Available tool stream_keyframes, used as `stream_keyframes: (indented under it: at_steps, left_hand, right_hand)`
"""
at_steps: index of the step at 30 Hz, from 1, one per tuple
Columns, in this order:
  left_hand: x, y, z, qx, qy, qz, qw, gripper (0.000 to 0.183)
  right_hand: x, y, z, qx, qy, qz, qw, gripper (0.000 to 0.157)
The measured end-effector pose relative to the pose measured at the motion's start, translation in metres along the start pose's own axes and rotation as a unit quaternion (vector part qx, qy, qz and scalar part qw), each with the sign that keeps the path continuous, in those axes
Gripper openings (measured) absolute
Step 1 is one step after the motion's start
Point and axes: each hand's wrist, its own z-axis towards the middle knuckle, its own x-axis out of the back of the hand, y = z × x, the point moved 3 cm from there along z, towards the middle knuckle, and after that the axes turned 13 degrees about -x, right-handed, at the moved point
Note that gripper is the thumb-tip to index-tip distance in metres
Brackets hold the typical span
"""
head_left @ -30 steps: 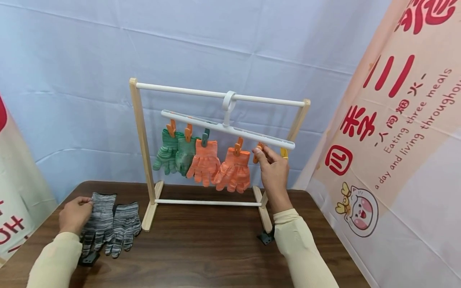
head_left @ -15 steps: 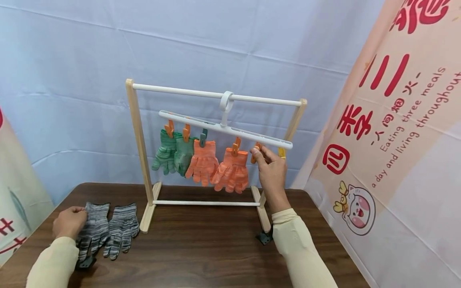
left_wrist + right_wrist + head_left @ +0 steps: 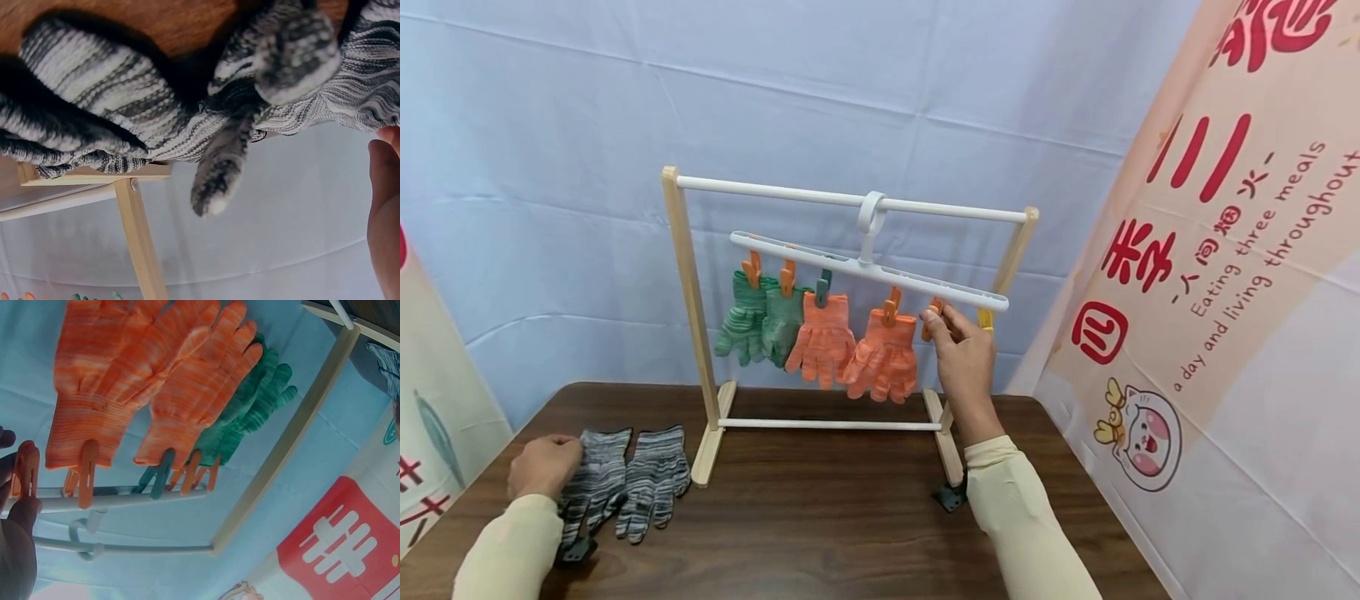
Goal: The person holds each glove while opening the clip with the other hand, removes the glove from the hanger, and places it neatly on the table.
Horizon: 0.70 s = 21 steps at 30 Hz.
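Note:
My left hand (image 3: 546,465) pinches the cuff edge of a grey-and-black striped knit glove (image 3: 601,467) on the table. In the left wrist view my thumb (image 3: 384,169) shows at that glove's edge; most other fingers are hidden. A matching grey glove (image 3: 655,479) lies flat beside it. My right hand (image 3: 966,354) pinches an orange clothespin (image 3: 933,320) near the right part of a white hanger (image 3: 865,267). Two orange gloves (image 3: 883,358) and two green gloves (image 3: 748,321) hang from clothespins on the hanger, fingers downward.
The hanger hooks over the top bar (image 3: 775,189) of a wooden rack (image 3: 692,300) and tilts down rightward. A yellow clothespin (image 3: 986,318) sits near its right end. Dark brackets (image 3: 950,497) lie on the brown table (image 3: 820,533). A printed cloth (image 3: 1210,275) stands at right.
My left hand has moved slightly down and left, and the cuff it pinches has come down level with the other grey glove. My right hand stays at the orange clothespin.

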Motion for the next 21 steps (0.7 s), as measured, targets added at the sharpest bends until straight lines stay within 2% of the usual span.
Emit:
stream_keyframes:
  at_steps: [10, 14, 18, 21]
  left_hand:
    - [0.002, 0.004, 0.002, -0.021, -0.010, 0.001, 0.9997, 0.042]
    - [0.003, 0.008, 0.002, -0.047, -0.004, 0.024, 0.9986, 0.042]
    - [0.004, 0.022, 0.001, -0.087, 0.016, 0.059, 0.9943, 0.041]
    - [0.004, 0.040, -0.001, -0.126, 0.030, 0.063, 0.9896, 0.041]
  right_hand:
    - [-0.002, -0.002, -0.001, 0.007, 0.013, -0.016, 1.000, 0.033]
    - [-0.002, -0.001, -0.002, 0.007, 0.013, -0.016, 1.000, 0.034]
    - [-0.001, -0.001, -0.002, 0.006, 0.009, -0.009, 1.000, 0.034]
    - [-0.001, -0.001, -0.002, 0.007, 0.006, -0.001, 1.000, 0.036]
